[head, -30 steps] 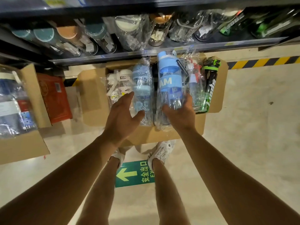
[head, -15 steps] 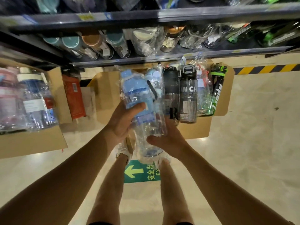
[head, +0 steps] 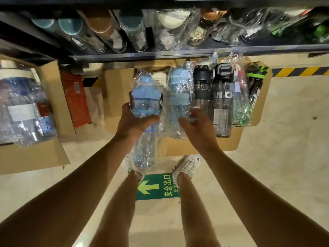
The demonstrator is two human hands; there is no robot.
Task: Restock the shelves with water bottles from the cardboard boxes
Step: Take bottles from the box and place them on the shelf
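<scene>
My left hand (head: 136, 122) is shut around a light blue water bottle (head: 144, 98) in clear plastic wrap, held upright above the left part of the open cardboard box (head: 201, 147). My right hand (head: 196, 124) is off that bottle, fingers apart, at the wrap of a second light blue bottle (head: 179, 97) standing in the box. Two dark smoky bottles (head: 222, 102) and a green-and-black bottle (head: 256, 90) fill the box's right side. Above it, the shelf (head: 178, 52) holds several wrapped bottles (head: 135, 32).
Another cardboard box (head: 35, 155) of wrapped bottles sits at the left, with a red carton (head: 76, 100) beside it. A green exit sign (head: 158, 187) lies on the floor by my white shoes (head: 188, 164). A yellow-black stripe (head: 300, 71) runs at the right.
The blue bottle passed from my right hand to my left and moved left. My right hand let go of it and shifted right toward the second blue bottle.
</scene>
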